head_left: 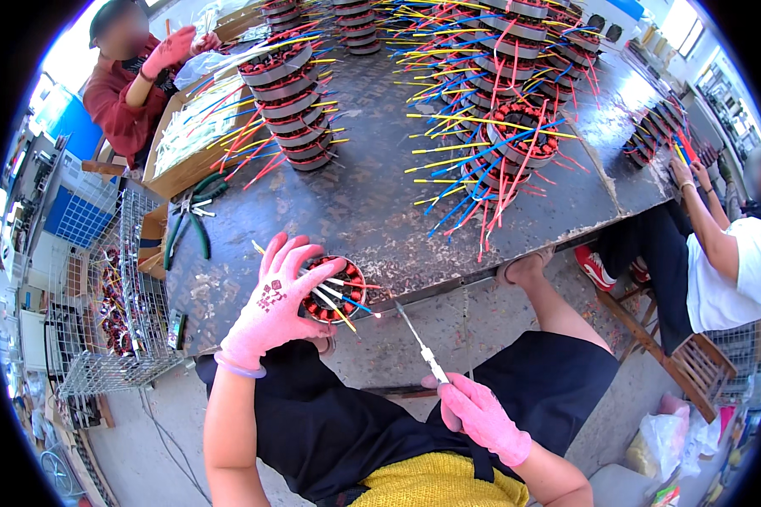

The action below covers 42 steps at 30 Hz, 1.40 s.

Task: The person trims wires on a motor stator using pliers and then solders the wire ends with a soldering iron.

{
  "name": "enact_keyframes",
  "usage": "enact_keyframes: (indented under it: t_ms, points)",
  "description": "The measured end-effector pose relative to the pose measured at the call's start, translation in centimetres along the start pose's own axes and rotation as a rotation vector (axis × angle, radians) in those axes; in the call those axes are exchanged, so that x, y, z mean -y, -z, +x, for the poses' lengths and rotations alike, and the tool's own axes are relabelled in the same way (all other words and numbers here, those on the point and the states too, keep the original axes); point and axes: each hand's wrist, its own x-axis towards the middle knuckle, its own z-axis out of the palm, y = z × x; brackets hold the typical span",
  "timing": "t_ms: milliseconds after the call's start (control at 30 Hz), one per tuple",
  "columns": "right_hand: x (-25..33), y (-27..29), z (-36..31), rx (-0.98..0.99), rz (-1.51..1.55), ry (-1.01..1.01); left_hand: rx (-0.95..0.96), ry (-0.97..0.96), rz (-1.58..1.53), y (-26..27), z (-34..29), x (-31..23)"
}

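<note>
My left hand (277, 297), in a pink glove with a pale purple band at the wrist, grips a ring-shaped motor stator (357, 276) at the table's near edge. The stator has red windings, and white-sleeved, blue and yellow leads stick out from it toward the right. Part of the ring is hidden under my fingers. My right hand (484, 416), also pink-gloved, is closed around a slim tool (429, 355) with a thin metal shaft and a white section by the handle. Its shaft points up and left toward the stator's leads, apart from them.
Stacked stators (292, 106) with coloured leads stand on the dark table (372, 198), more at its far right. Green-handled pliers (196, 232) lie left, near a carton (162, 182) of white sleeves. A wire basket (127, 372) stands left. Co-workers sit far left (123, 110) and right (736, 270).
</note>
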Motion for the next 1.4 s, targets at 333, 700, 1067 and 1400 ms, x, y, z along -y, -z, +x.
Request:
enact_keyframes:
  t_ms: [333, 700, 1067, 1400]
  points:
    - [0.28, -0.06, 0.26, -0.005, -0.036, 0.010, -0.019, 0.016, -0.012, -0.26, 0.19, 0.21]
    - [0.40, -0.02, 0.41, -0.008, -0.013, -0.015, -0.018, -0.003, 0.008, -0.26, 0.23, 0.42]
    - [0.21, -0.08, 0.46, 0.002, 0.041, -0.016, -0.020, -0.009, 0.012, -0.35, 0.25, 0.50]
    - [0.43, -0.06, 0.36, 0.002, 0.034, -0.025, -0.009, -0.002, 0.005, -0.24, 0.31, 0.32]
